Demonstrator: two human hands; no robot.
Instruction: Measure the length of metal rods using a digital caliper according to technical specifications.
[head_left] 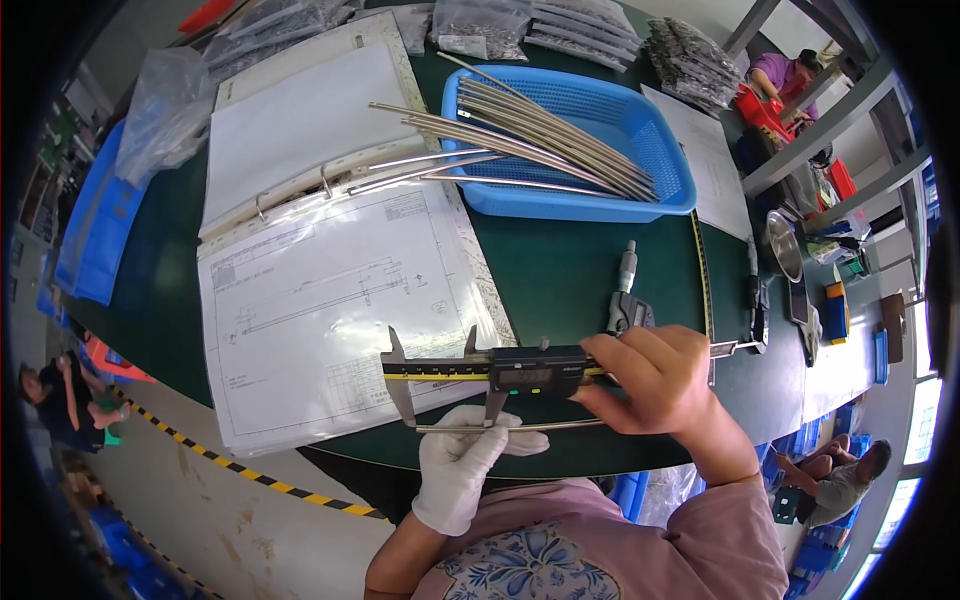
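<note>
My left hand [456, 470], in a white glove, pinches a thin metal rod [565, 425] near its left end. The rod lies roughly level along the front edge of the table. My bare right hand [650, 380] is closed around the right part of a digital caliper [540, 372], thumb and forefinger at its slider. Its jaws stand apart, and the lower ones reach down to the rod beside my gloved fingers. Whether both jaw tips touch the rod, I cannot tell. Behind my right hand a micrometer [627, 285] rests on the green table [560, 265].
A blue basket [570, 208] holds several long metal rods [560, 130], some jutting over an open binder [340, 310] with a drawing. Bagged parts [480, 25] line the back. At right are a metal bowl [783, 245] and another measuring tool [757, 310]. Other people sit farther off.
</note>
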